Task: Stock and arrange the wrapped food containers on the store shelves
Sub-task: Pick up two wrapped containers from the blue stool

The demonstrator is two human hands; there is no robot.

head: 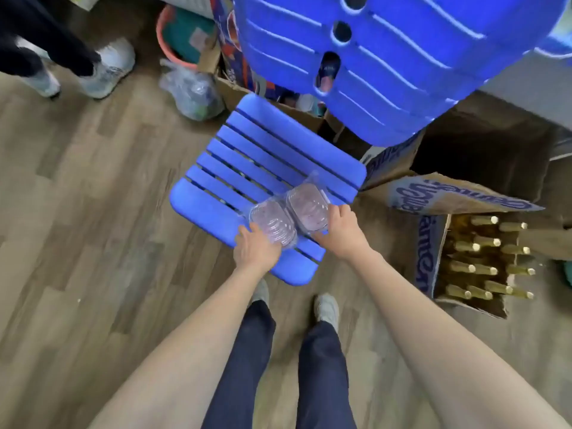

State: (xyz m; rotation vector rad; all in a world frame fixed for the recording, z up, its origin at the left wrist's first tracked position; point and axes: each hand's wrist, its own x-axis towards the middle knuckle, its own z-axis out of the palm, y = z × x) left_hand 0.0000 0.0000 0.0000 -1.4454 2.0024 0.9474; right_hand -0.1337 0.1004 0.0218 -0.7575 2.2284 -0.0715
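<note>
Two clear wrapped food containers lie side by side on the seat of a blue slatted plastic chair (247, 162). My left hand (255, 247) holds the near edge of the left container (272, 224), fingers curled under it. My right hand (339, 229) grips the right side of the right container (306, 205), thumb on its near edge. Both containers show pinkish contents under ribbed lids and still touch the seat.
An open cardboard box of gold-capped bottles (486, 261) stands right of the chair, with another open box (476, 153) behind it. A plastic bag (193, 92) and an orange bucket (176, 35) sit at the back. Another person's shoes (105, 72) stand far left on the wood floor.
</note>
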